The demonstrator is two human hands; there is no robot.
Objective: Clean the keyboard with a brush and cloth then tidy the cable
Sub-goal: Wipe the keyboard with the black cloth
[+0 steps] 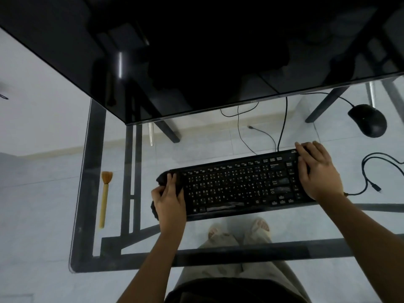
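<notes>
Left hand [169,200] curled round a dark cloth [161,179], pressed on the keyboard [236,186] at its left end. Right hand [317,171] flat, fingers straight, on the right end. Corner logo partly covered, reads "ac". Brush [105,197] lies on the glass table [185,149], left. Cable [284,123] runs back. Mouse [368,120] far right.

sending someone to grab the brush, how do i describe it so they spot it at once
On the glass desk, look left of the black keyboard, past the left hand gripping the dark cloth. The brush lies alone near the desk's left edge, bristles pointing away from the person. It is the only pale yellow, stick-shaped thing; keyboard, cloth and mouse are black.
</notes>
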